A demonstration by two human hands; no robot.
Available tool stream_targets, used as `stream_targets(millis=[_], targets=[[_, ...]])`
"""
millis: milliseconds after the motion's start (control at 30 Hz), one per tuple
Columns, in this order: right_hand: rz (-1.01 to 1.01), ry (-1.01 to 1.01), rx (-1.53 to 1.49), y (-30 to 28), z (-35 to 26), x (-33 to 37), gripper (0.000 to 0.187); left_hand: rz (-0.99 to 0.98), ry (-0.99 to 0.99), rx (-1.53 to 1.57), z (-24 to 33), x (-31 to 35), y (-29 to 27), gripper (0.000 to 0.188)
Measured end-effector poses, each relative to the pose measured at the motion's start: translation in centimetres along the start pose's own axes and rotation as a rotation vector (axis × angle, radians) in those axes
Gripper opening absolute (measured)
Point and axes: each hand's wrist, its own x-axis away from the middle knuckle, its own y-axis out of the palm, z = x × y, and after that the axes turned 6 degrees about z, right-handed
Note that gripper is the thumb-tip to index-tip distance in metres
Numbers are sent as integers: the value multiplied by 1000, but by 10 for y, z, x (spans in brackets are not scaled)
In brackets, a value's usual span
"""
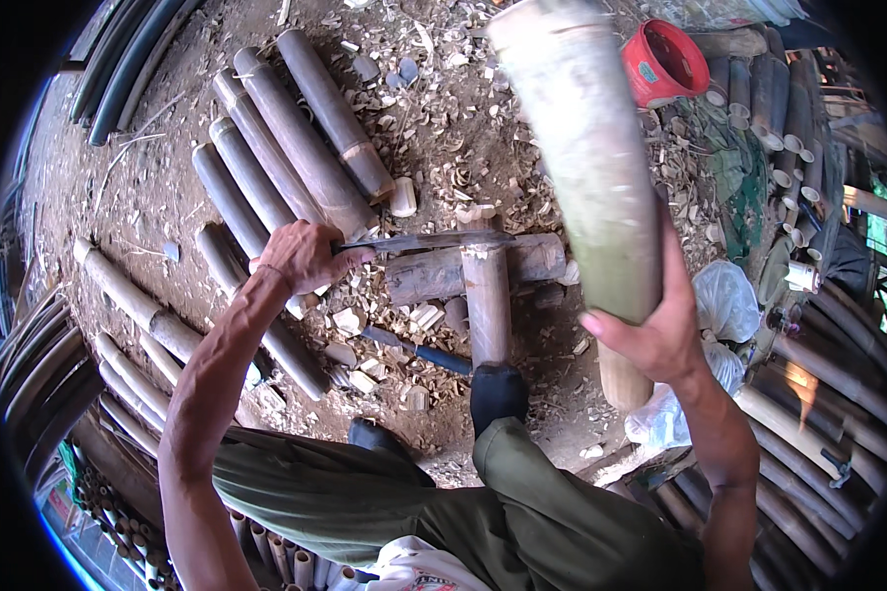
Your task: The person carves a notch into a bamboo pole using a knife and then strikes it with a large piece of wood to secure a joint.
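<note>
My left hand (306, 256) is closed round the handle of a machete. The machete's dark blade (424, 240) points right, across the upper end of a short bamboo piece (488, 305); whether they touch I cannot tell. That piece rests on a wooden log (419, 279), its near end against my dark boot (498, 396). In my right hand (655, 330) is a thick bamboo section (586, 148), raised and tilted, its pale wide end away from me. A second knife with a dark blue handle (443, 359) lies among the chips near the boot.
Several cut bamboo poles (301, 138) lie on the dirt floor at the left. Wood chips (434, 128) are scattered all around. A red bucket (665, 64) stands at the far right, with plastic bags (727, 300) nearer. Stacked bamboo (828, 384) lines the right side.
</note>
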Motion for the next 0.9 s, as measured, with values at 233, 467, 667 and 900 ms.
stream_targets(millis=[233, 467, 667, 900], targets=[[-282, 167, 487, 14, 29, -6, 102, -44, -25, -39, 5, 0, -1, 71], [112, -29, 159, -12, -5, -23, 99, 9, 18, 64, 4, -3, -20, 72], [63, 87, 125, -18, -13, -25, 99, -80, 0, -1, 6, -7, -19, 70], [21, 143, 92, -17, -4, -20, 99, -91, 4, -49, 4, -6, -15, 68]])
